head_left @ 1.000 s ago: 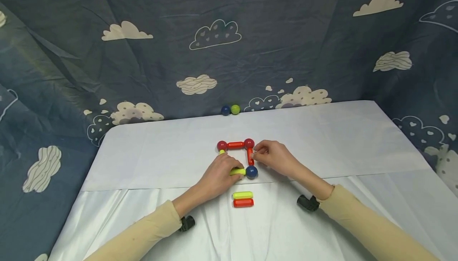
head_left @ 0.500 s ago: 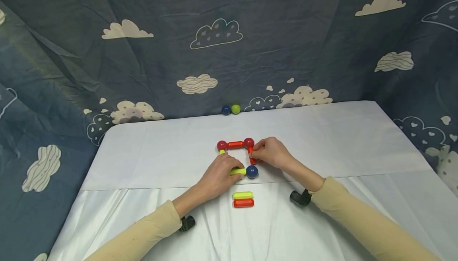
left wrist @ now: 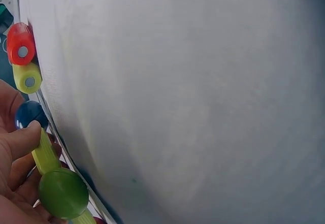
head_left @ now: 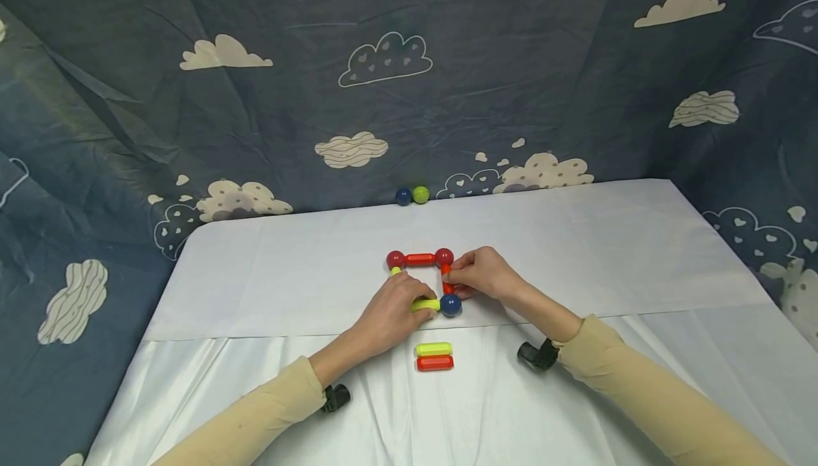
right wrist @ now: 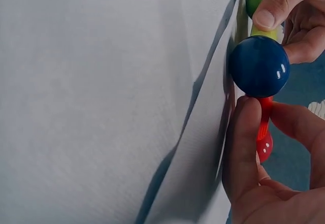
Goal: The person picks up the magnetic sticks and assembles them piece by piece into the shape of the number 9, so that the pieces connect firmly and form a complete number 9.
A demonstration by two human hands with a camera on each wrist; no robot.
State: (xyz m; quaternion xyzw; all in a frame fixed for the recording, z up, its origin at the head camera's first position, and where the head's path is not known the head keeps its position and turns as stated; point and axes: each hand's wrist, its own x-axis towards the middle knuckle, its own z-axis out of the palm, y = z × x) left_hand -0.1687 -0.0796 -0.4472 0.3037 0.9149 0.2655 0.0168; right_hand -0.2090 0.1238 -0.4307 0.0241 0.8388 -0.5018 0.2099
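A square of magnetic rods and balls lies on the white-covered table. Along its far side a red rod (head_left: 420, 259) joins two red balls (head_left: 395, 260). My left hand (head_left: 391, 311) pinches the near yellow-green rod (left wrist: 45, 154), between the green ball (left wrist: 63, 193) and the blue ball (head_left: 450, 305). The head view hides that green ball and most of the left-side yellow-green rod behind this hand. With thumb and finger, my right hand (head_left: 487, 274) pinches the right-side red rod (right wrist: 264, 116). Its near end meets the blue ball, its far end the right red ball (head_left: 444, 257).
A loose yellow-green rod (head_left: 434, 348) and a loose red rod (head_left: 435, 363) lie side by side nearer to me. At the table's back edge sit a blue ball (head_left: 403, 197) and a green ball (head_left: 420, 194). A dark cloud-patterned cloth (head_left: 383, 111) hangs behind.
Half a second ago the right-side red rod's near end stood tilted off the blue ball; now it meets it again. My right hand shifted slightly with it, while my left hand stayed put.
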